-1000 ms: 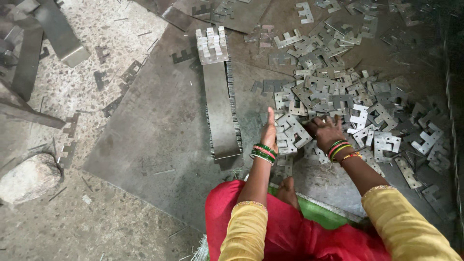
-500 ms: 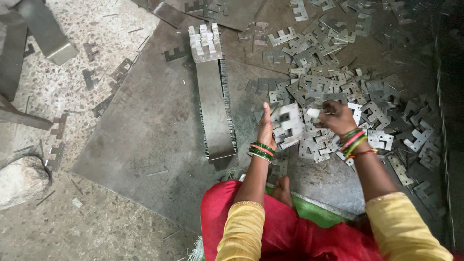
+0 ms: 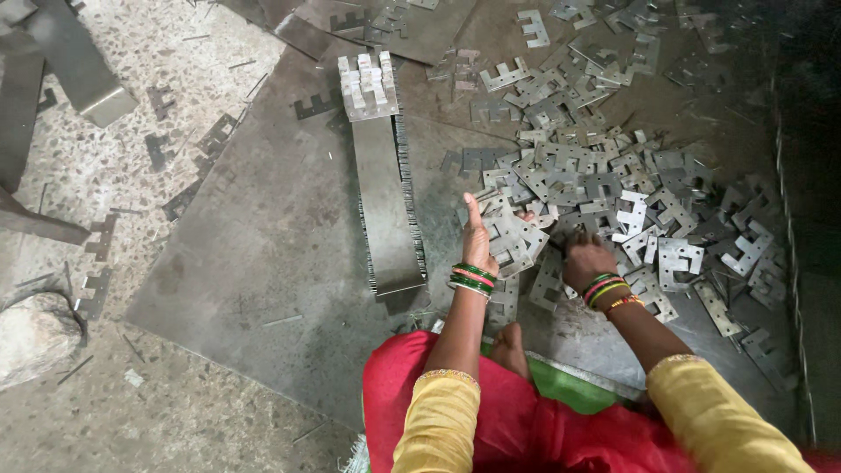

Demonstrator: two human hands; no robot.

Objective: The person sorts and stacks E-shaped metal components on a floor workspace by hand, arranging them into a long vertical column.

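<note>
A speckled terrazzo floor [image 3: 131,412] fills the left side, dusty and strewn with thin metal slivers. A large dull grey steel sheet [image 3: 254,254] lies flat on it, overlapped by further dark sheets [image 3: 420,26] at the top. The right edge falls into deep shadow; the light is soft and even.

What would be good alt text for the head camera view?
Seen from above, a person's left hand and right hand gather flat notched metal plates from a loose pile on a steel sheet on the floor. A long stacked row of plates lies left of the hands.
</note>
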